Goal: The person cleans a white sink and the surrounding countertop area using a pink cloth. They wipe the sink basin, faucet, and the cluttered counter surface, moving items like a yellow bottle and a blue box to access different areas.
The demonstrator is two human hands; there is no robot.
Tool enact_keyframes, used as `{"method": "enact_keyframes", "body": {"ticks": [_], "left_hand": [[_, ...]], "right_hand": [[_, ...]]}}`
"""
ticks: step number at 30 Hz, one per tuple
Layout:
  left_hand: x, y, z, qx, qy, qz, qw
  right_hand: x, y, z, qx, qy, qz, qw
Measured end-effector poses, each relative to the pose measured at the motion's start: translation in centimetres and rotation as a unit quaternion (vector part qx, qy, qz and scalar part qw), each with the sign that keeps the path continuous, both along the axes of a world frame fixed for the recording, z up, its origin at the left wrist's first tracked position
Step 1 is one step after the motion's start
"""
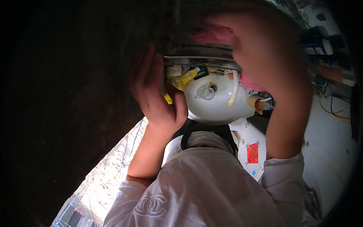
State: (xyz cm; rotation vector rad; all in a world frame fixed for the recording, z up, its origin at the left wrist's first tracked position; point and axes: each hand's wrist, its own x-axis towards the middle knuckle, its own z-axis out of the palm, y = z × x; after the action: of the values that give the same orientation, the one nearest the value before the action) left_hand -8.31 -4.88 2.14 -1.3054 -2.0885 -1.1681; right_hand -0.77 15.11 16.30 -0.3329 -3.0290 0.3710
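Observation:
My left hand, fingers apart, is up at the edge of a large dark panel that fills the upper left. Nothing shows in its grasp. My right hand is raised at the top, blurred, and closed on a pink cloth against the dark surface. More pink shows beneath that wrist, perhaps a reflection. Below the hands lies a white oval washbasin with a clear plastic cup in it. A whitish hose hangs over the basin.
Yellow tubes and small containers crowd the basin's back left. A tan cup stands at its right rim. Blue bottles are at the upper right, above cables on the wall. A red patch is on a white surface below.

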Motion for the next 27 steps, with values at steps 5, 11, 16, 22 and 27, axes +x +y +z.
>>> {"method": "enact_keyframes", "body": {"ticks": [5,11,16,22,27], "left_hand": [[0.5,0.1,-0.2,0.003,-0.025,0.005,1.0],[0.8,0.1,-0.3,-0.001,-0.02,-0.001,1.0],[1.0,0.2,-0.3,0.002,-0.028,0.006,1.0],[1.1,0.5,-0.2,0.002,-0.025,0.01,1.0],[0.9,0.3,0.0,-0.006,-0.022,0.015,1.0]], "right_hand": [[1.1,-1.3,-0.1,0.035,0.017,-0.111,0.993],[1.7,0.1,-1.6,0.097,0.024,-0.049,0.994],[3.1,3.1,0.0,-0.037,-0.035,-0.007,0.999],[2.4,0.1,1.0,0.052,-0.038,-0.048,0.997],[3.6,2.6,0.4,0.041,-0.043,-0.059,0.997]]}}
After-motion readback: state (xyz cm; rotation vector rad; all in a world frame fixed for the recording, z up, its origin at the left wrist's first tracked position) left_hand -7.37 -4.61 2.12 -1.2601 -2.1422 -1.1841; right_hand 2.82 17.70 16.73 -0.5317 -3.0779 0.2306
